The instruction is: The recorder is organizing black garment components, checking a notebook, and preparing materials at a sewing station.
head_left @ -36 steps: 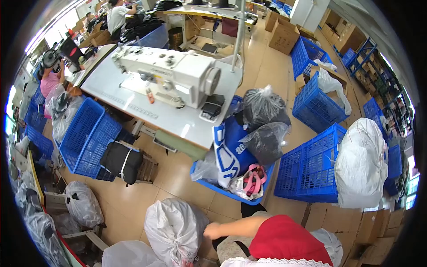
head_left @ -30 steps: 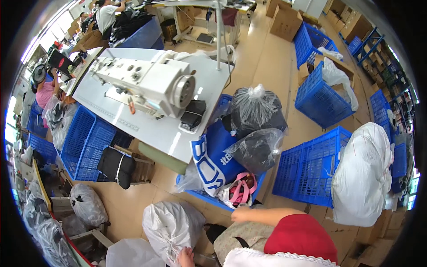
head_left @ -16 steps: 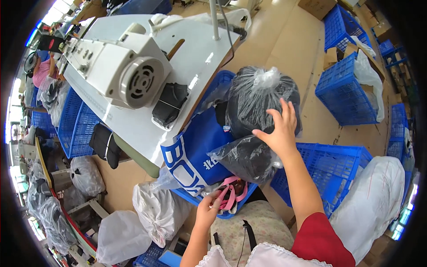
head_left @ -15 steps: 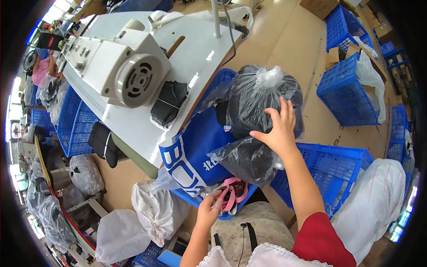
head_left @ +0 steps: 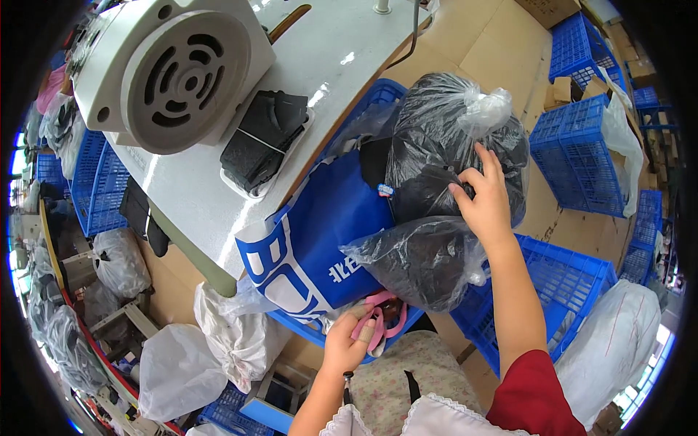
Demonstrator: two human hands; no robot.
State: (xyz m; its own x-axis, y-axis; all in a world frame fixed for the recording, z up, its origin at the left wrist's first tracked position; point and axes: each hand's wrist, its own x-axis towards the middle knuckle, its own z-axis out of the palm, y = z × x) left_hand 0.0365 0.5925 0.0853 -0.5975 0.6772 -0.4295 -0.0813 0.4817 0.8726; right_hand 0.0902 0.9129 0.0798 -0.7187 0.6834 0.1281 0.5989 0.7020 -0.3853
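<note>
A large clear plastic bag (head_left: 422, 123) full of black goods, its top gathered in a knot, rests on a blue crate (head_left: 392, 347). My right hand (head_left: 486, 203) is on its near side, thumb and fingers pinching a fold of the plastic. Nearer me lies a smaller clear bag (head_left: 429, 265) with dark contents. To the left a blue printed bag (head_left: 327, 232) with white lettering sits in the crate. My left hand (head_left: 347, 345) is closed on a pink strap (head_left: 379, 320) at the crate's near rim; its fingertips are partly hidden.
A white sewing machine (head_left: 182, 73) stands on a pale table (head_left: 218, 196) at left, beside a tied black bundle (head_left: 265, 138). Blue crates (head_left: 578, 152) stand at right, near a big white sack (head_left: 618, 349). White bags (head_left: 178, 370) sit at lower left; a flowered cloth (head_left: 414, 370) lies before me.
My right hand has gone from spread fingers above the large bag to pinching its plastic. My view has come closer to the table. The left hand stays at the pink strap.
</note>
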